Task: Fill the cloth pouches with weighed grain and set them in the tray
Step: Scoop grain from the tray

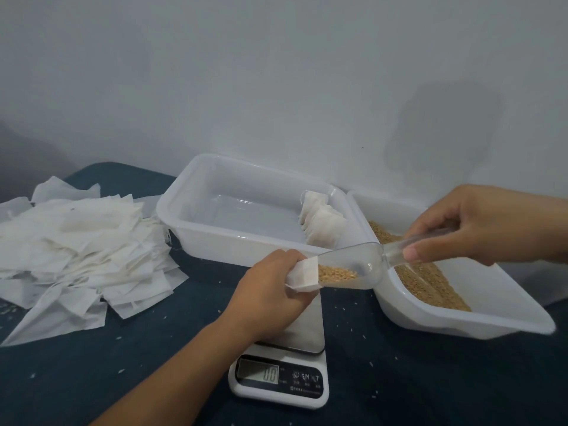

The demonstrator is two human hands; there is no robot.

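My left hand (270,295) grips a small white cloth pouch (302,275) with its mouth held open, above the scale. My right hand (479,224) holds the handle of a clear plastic scoop (359,269), tilted so its tip is in the pouch's mouth. Brown grain (336,273) lies at the scoop's front end. The white tray (215,238) behind holds several filled pouches (321,219) standing against its right wall. A white digital scale (281,379) sits under my left hand, its display reading 0.0.
A white tub of brown grain (461,321) stands to the right, tilted against the tray. A heap of flat empty white pouches (76,250) covers the left of the dark blue table. Loose grains are scattered on the cloth. A pale wall is close behind.
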